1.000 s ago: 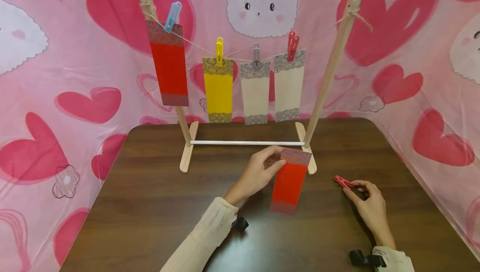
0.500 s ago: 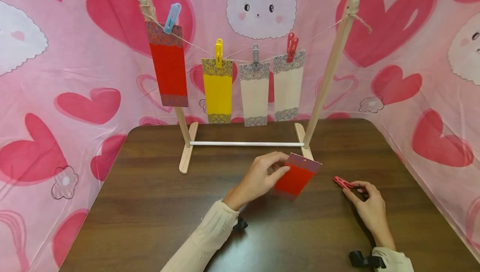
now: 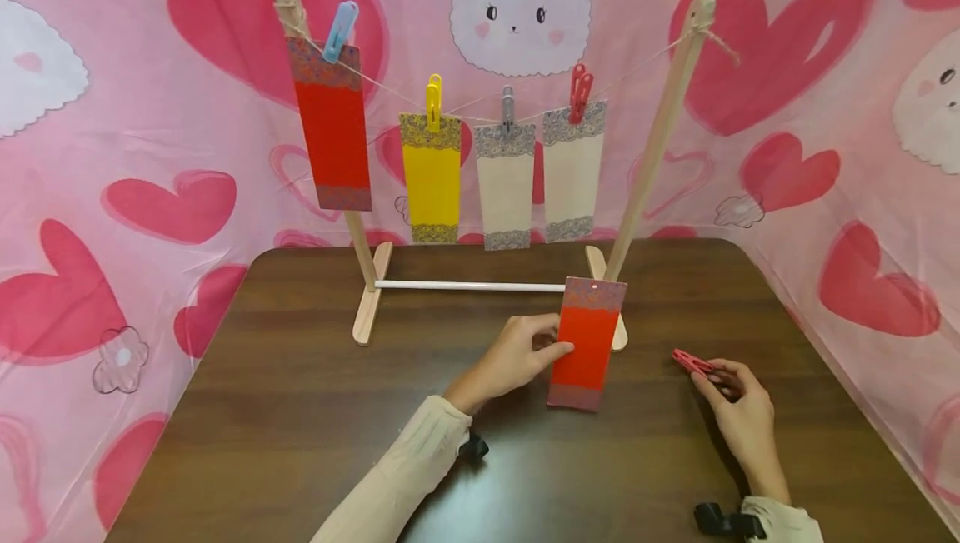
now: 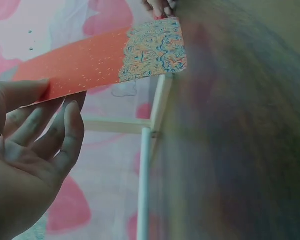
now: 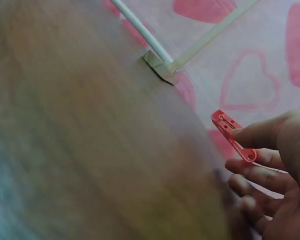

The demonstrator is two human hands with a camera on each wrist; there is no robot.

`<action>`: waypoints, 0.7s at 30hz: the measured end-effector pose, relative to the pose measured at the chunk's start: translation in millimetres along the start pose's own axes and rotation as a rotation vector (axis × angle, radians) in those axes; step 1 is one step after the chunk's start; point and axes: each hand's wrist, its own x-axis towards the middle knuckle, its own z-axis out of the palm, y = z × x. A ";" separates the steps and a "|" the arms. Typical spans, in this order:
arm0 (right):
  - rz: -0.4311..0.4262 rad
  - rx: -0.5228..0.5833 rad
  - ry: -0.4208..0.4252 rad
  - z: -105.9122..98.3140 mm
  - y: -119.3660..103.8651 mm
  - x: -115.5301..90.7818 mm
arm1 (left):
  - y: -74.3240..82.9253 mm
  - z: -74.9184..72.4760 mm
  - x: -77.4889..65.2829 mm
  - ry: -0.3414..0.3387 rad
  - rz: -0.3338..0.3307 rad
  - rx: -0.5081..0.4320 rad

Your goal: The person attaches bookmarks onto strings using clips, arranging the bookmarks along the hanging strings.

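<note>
My left hand (image 3: 517,356) pinches a red card (image 3: 588,335) by its left edge, thumb in front and fingers behind. The card stands nearly upright above the table, with patterned bands at both ends and a small hole near the top. In the left wrist view the patterned end of the red card (image 4: 90,62) points away from the palm. To the right, my right hand (image 3: 742,410) holds a red clothespin (image 3: 692,361) between thumb and fingers. The right wrist view shows the clothespin (image 5: 232,135) at the thumb tip, the other fingers loosely bent.
A wooden stand with a right post (image 3: 660,135), a white bar (image 3: 472,286) and a string line is at the back. From it hang another red card (image 3: 333,135), a yellow card (image 3: 432,185) and two white cards (image 3: 504,185), each under a clothespin. The table (image 3: 315,435) is dark wood.
The red card in my left hand tipped back and to the right, then came upright again, now gripped lower on its left edge. My right hand stays almost still with the clothespin.
</note>
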 end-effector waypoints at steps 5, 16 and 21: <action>-0.104 0.103 0.019 -10.3 -23.4 4.4 | 13.5 -9.7 3.8 0.084 0.043 0.013; -0.498 0.082 0.037 -67.1 -100.6 36.0 | 47.3 -37.1 37.3 0.196 0.127 0.065; -0.664 0.057 0.058 -86.3 -135.9 49.2 | 58.6 -43.8 50.0 0.216 0.160 0.099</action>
